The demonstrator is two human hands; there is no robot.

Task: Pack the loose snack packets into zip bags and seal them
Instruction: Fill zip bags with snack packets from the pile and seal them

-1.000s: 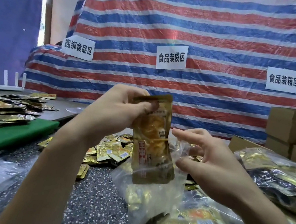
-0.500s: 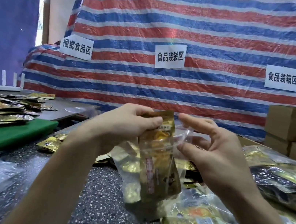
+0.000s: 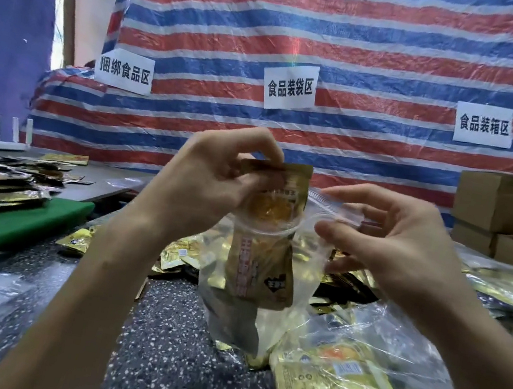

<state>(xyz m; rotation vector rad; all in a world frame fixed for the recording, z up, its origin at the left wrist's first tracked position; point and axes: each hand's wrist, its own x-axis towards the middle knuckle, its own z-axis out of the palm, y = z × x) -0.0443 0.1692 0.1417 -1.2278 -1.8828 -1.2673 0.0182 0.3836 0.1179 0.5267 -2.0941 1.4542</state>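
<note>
My left hand (image 3: 213, 184) pinches the top edge of a gold snack packet (image 3: 264, 252), which stands upright. Its lower half sits inside a clear zip bag (image 3: 231, 310) and its top sticks out above the bag's mouth. My right hand (image 3: 384, 243) pinches the zip strip at the right side of the bag's mouth, between thumb and fingertips. The bag hangs in the air above the speckled table (image 3: 164, 357). Loose gold packets (image 3: 186, 253) lie on the table behind the bag.
Filled clear bags of gold packets (image 3: 336, 386) lie at the lower right. A green board (image 3: 20, 225) and a heap of packets (image 3: 0, 182) are on the left. Cardboard boxes (image 3: 496, 203) stand at the right. A striped tarp with paper signs hangs behind.
The packet has gone from outside the bag's mouth to partly inside it. Both hands have risen, and my right hand now pinches the zip strip.
</note>
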